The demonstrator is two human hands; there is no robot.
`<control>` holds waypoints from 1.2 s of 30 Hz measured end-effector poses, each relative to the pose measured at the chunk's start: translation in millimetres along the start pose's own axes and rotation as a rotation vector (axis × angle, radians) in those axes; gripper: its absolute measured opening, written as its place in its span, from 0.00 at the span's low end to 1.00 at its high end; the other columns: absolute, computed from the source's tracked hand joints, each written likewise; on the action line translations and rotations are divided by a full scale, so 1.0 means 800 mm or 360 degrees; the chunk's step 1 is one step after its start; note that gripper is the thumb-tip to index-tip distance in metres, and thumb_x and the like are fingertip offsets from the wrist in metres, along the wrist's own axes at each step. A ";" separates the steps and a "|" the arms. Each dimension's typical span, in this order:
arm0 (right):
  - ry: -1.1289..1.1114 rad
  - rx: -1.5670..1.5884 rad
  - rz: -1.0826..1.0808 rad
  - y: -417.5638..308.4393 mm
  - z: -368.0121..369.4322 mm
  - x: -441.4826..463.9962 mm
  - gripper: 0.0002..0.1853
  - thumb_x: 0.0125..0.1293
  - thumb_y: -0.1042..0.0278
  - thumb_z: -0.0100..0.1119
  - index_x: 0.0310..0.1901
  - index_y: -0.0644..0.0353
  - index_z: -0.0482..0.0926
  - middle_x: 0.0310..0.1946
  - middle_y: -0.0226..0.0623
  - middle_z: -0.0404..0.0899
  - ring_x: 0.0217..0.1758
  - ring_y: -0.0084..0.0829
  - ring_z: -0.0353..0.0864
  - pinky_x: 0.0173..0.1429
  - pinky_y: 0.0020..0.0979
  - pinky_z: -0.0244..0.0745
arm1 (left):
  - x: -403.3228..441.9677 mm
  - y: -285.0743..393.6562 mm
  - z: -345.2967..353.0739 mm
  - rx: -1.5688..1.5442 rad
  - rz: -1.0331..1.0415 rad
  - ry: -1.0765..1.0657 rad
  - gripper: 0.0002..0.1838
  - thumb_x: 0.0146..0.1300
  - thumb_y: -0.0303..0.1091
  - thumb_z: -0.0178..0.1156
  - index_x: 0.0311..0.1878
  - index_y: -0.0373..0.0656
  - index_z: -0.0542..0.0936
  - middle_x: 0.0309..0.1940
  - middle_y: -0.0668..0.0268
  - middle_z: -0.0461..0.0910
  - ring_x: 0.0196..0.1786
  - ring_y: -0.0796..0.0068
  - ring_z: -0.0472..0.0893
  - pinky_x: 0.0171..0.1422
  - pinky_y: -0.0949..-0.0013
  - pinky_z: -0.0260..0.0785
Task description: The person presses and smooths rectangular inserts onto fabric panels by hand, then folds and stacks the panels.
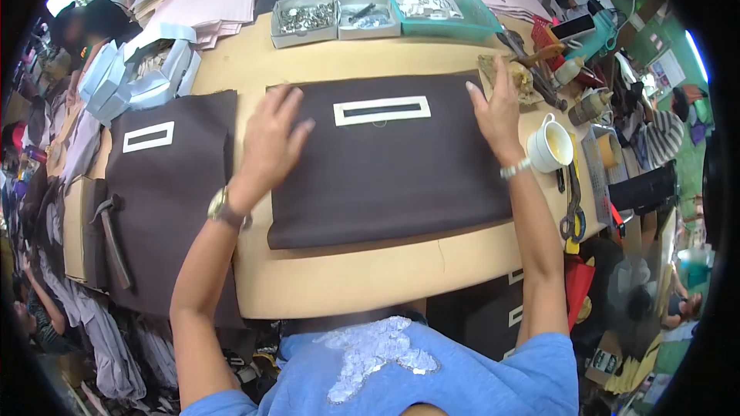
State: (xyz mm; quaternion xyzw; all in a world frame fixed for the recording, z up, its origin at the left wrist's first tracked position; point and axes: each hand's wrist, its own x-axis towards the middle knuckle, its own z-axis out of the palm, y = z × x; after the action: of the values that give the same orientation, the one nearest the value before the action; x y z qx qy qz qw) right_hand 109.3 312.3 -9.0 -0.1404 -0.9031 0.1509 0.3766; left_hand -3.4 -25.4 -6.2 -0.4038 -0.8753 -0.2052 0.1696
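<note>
A dark brown fabric panel (385,177) lies on the tan table in front of me. Near its far edge is a cream rectangular frame (382,111) around a dark slot, with a small loose thread below it. Over the panel's left edge is my left hand (274,135), its fingers apart and holding nothing. My right hand (497,112) is at the upper right corner, thumb and fingers spread, nothing in it. Whether either hand touches the cloth, I cannot tell. A second dark panel (173,200) with a similar cream frame (148,137) lies to the left.
A hammer (114,243) rests on the left panel. Boxes of metal parts (305,19) and a teal basket (443,11) stand at the back. By my right wrist is a white cup (549,146), with scissors (573,212) nearer me. Pink sheets (208,0) are stacked behind.
</note>
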 end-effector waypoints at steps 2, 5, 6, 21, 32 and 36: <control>-0.0230 0.0202 -0.0076 -0.075 -0.053 -0.046 0.29 0.62 0.64 0.54 0.63 0.68 0.61 0.59 0.54 0.67 0.62 0.51 0.65 0.63 0.44 0.59 | -0.038 0.059 -0.033 -0.0126 0.0225 -0.0328 0.29 0.58 0.37 0.61 0.61 0.35 0.67 0.66 0.49 0.61 0.68 0.50 0.61 0.69 0.54 0.55; -0.0640 0.0189 -0.0371 -0.153 -0.083 -0.148 0.32 0.64 0.57 0.52 0.66 0.65 0.60 0.65 0.48 0.62 0.66 0.49 0.62 0.65 0.58 0.48 | -0.104 0.114 -0.039 -0.0124 0.0481 -0.0744 0.35 0.60 0.51 0.56 0.64 0.36 0.64 0.67 0.53 0.59 0.71 0.57 0.56 0.70 0.45 0.48; -0.0767 0.0283 -0.0422 -0.169 -0.079 -0.185 0.32 0.64 0.55 0.50 0.66 0.64 0.59 0.66 0.47 0.60 0.68 0.48 0.60 0.66 0.61 0.45 | -0.123 0.125 -0.034 -0.0120 0.0487 -0.0851 0.38 0.60 0.53 0.54 0.66 0.35 0.62 0.68 0.54 0.57 0.72 0.59 0.54 0.72 0.45 0.44; -0.0603 -0.0386 0.0457 -0.071 -0.136 -0.262 0.34 0.68 0.54 0.44 0.70 0.64 0.49 0.63 0.47 0.65 0.68 0.43 0.63 0.67 0.67 0.36 | -0.208 0.086 -0.074 -0.0003 -0.0080 -0.1136 0.40 0.64 0.53 0.48 0.69 0.31 0.54 0.71 0.49 0.50 0.74 0.54 0.49 0.75 0.51 0.40; -0.0223 -0.0460 0.1106 -0.056 -0.132 -0.204 0.38 0.56 0.68 0.63 0.66 0.63 0.56 0.47 0.48 0.78 0.52 0.45 0.76 0.64 0.52 0.55 | -0.192 0.050 -0.072 0.0488 0.0562 -0.0655 0.19 0.57 0.29 0.56 0.52 0.35 0.75 0.51 0.55 0.77 0.55 0.63 0.76 0.62 0.52 0.64; -0.0152 -0.0107 0.1233 -0.035 -0.129 -0.196 0.34 0.52 0.74 0.63 0.62 0.62 0.62 0.41 0.53 0.78 0.45 0.50 0.78 0.54 0.42 0.68 | -0.193 0.069 -0.087 0.0295 0.0553 -0.0699 0.18 0.56 0.30 0.57 0.52 0.36 0.76 0.48 0.56 0.79 0.52 0.63 0.78 0.61 0.53 0.66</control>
State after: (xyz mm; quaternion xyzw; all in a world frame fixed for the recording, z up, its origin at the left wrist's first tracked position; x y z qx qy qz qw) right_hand 286.2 246.8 -28.9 -0.4760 -0.8042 0.2587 0.2445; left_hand 143.7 -125.5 -5.9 -0.5652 -0.8237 0.0001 0.0449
